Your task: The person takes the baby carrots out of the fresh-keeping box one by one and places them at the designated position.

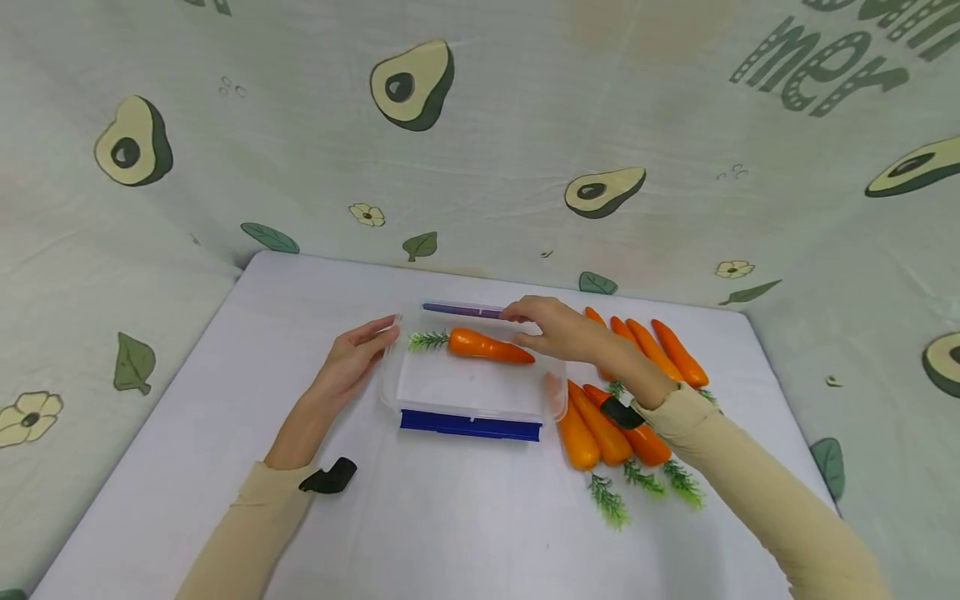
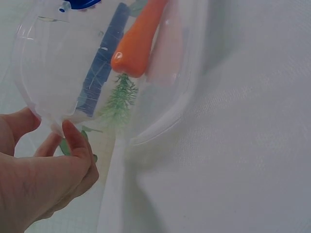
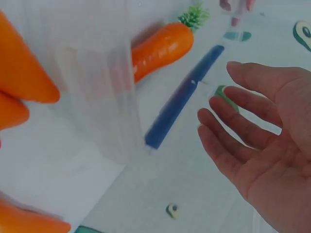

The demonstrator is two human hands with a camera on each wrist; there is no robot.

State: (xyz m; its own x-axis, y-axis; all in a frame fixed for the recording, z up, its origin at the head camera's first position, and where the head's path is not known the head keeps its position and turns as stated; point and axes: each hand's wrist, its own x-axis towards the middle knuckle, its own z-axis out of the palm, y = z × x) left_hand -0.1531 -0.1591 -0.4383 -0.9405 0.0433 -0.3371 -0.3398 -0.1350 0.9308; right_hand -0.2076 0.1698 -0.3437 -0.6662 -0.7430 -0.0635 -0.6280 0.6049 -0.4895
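Note:
A clear plastic container (image 1: 471, 392) with blue clip flaps on its front and back sides lies on the table. Inside it is one orange carrot (image 1: 483, 345) with a green leafy top. My left hand (image 1: 351, 360) pinches the container's left edge between thumb and fingers, as the left wrist view also shows. Over the far right part of the container is my right hand (image 1: 558, 329), near the back blue flap (image 1: 459, 310). In the right wrist view its fingers are spread in a loose curve, with nothing between them and the thumb.
To the right of the container lie two groups of carrots, one farther back (image 1: 678, 354) and one nearer (image 1: 577, 433), partly under my right forearm. A white cloth covers the table (image 1: 450, 517). Behind it hangs a cloth (image 1: 495, 167) printed with avocados and leaves.

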